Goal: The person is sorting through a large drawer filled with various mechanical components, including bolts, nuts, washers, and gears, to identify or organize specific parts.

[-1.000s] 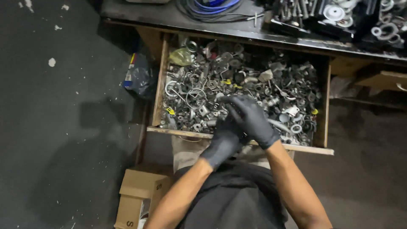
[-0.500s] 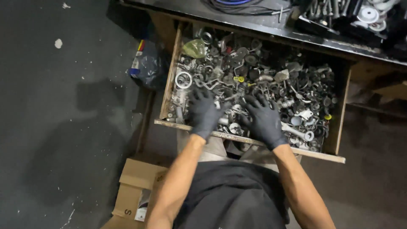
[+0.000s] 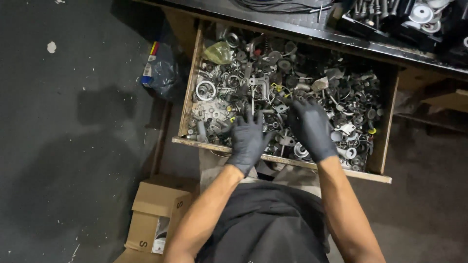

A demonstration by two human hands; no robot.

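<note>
Both gloved hands rest open, fingers spread, on the heap of metal parts (image 3: 292, 92) near the wooden drawer's (image 3: 187, 97) front edge, left hand (image 3: 247, 139) toward the left corner, right hand (image 3: 312, 127) mid-drawer, gripping nothing.

a brown cardboard box (image 3: 155, 214) with a dark printed label sat open on the floor at lower left, while a crumpled clear plastic bag (image 3: 161, 73) with a red, yellow and blue strip lay beside the drawer's left wall.
</note>
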